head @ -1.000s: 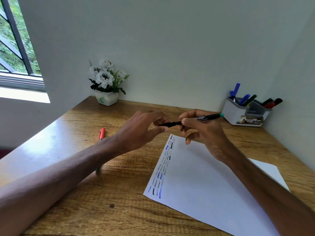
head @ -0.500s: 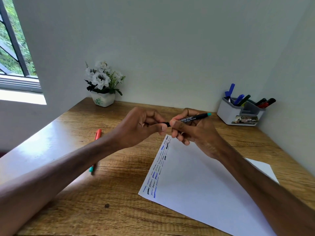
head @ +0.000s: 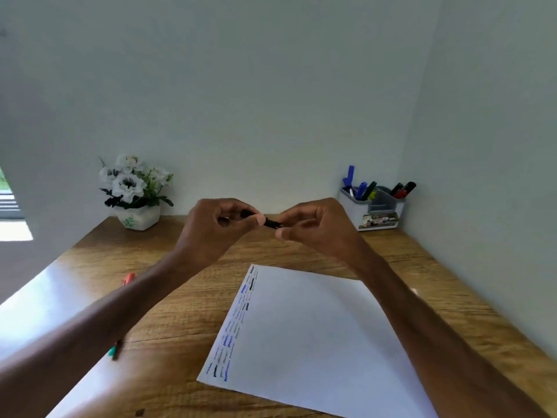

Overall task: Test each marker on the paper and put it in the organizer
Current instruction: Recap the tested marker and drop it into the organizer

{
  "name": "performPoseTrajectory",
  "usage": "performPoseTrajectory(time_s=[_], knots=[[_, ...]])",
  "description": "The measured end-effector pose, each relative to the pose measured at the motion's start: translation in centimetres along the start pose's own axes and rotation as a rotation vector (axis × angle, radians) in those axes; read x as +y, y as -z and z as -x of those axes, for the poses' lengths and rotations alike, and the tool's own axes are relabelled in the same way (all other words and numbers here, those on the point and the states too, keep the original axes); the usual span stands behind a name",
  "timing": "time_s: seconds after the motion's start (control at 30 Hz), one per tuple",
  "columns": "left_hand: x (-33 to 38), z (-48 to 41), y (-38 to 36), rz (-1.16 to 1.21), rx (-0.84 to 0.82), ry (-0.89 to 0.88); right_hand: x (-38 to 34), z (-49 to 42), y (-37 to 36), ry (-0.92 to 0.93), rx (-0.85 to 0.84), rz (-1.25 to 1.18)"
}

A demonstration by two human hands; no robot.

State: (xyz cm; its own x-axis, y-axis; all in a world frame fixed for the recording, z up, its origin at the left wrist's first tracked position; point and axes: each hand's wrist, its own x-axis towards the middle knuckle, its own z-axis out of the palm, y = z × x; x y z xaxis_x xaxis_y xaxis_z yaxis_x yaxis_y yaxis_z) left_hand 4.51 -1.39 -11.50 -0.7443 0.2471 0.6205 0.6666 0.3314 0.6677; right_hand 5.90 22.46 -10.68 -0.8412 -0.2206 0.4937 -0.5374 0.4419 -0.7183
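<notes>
Marker (head view): the slim black plastic marker [head: 272,223] is at centre frame, raised above the desk and bridged between your two hands. Only a short stretch of barrel shows.
Left grip: your left hand [head: 217,227] has its fingers curled, with thumb and fingertips pinching the marker's left end.
Right grip: your right hand [head: 316,229] is curled the same way, pinching the right end and holding nothing else.
Why held so: a pinch at both ends suits pulling a cap off or pushing one on, I judge. The cap is hidden, so you cannot tell which.
Paper: the white sheet of paper [head: 316,327] lies flat at lower centre. Blue and dark test squiggles [head: 238,321] run down its left edge, probably kept under your hands so the tip drops straight onto it.
Organizer: the grey-and-white plastic organizer [head: 351,206] stands right of centre in the wall corner, well apart from your hands. Blue, green, black and red markers [head: 350,175] lean in it, presumably ones already tested.
Waiting: an orange tip [head: 129,278] and a teal tip [head: 113,352] show at lower left on either side of your left forearm. Whether they belong to one marker or two, you cannot tell.
Desk: the wood-grain desk [head: 180,297] also carries a white ceramic flower pot [head: 138,217] at the back left, out of the way.
</notes>
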Motion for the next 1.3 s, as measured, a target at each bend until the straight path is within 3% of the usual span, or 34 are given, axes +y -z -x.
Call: performPoseTrajectory(time_s=[0.13,0.27,0.33,0.43,0.57,0.63,0.83,1.13,1.3], knots=[[2.8,-3.3,-3.2,-0.185,0.002,-0.167,0.0,-0.3,1.7,0.110,0.125,0.197],[3.1,-6.7,-7.3,-0.120,-0.088,-0.070,1.5,-0.6,5.7,-0.006,0.294,0.276],[2.1,-8.0,-9.6,-0.197,-0.212,-0.003,2.1,-0.8,7.9,-0.053,0.436,0.318],[0.5,-9.4,-12.8,-0.464,-0.525,0.053,2.6,-1.0,11.5,-0.038,0.619,0.313],[-0.6,-10.6,-15.7,-0.648,-0.852,0.066,3.8,-1.9,15.4,0.020,0.729,0.329],[-0.8,-11.2,-16.5,-0.676,-0.934,0.071,4.7,-3.2,17.0,0.022,0.770,0.347],[-1.5,-11.9,-16.6,-0.683,-0.953,0.061,7.7,-7.3,19.3,0.011,0.756,0.438],[-2.9,-12.3,-16.9,-0.659,-0.934,0.015,13.8,-7.8,19.1,-0.286,0.513,0.632],[-3.2,-12.3,-17.1,-0.648,-0.930,0.031,13.5,-7.3,18.8,-0.324,0.456,0.731]])
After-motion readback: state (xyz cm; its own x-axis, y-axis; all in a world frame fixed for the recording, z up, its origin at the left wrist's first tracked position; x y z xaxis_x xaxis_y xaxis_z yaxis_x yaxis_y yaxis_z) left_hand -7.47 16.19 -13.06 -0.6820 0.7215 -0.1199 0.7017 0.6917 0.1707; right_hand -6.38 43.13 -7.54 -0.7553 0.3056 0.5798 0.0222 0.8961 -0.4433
